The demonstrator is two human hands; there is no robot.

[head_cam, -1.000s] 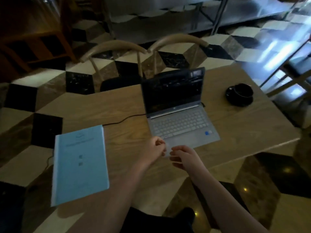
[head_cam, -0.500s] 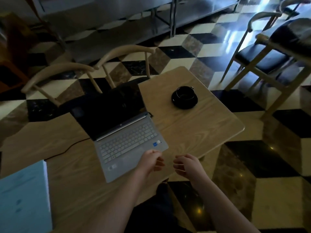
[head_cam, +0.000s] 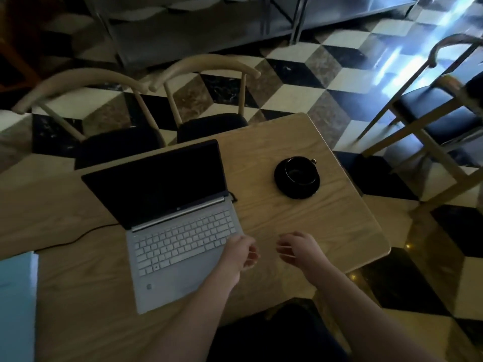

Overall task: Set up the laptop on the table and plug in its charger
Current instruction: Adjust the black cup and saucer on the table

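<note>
Both loosely curled, empty hands, the left hand (head_cam: 240, 253) and right hand (head_cam: 300, 248), have been drawn off the laptop (head_cam: 180, 239), whose cable (head_cam: 78, 237) is seen trailing away leftward, so setup looks done.

The laptop (head_cam: 180, 228) stood open on the wooden desk (head_cam: 300, 218), turned at an angle. Its silver base with pale keys lay flat, and its dark screen was tilted back and showed nothing. A thin black charger cable (head_cam: 78, 237) ran across the desk from the left to the laptop's rear, and a short loop of it showed at the right hinge corner.
</note>
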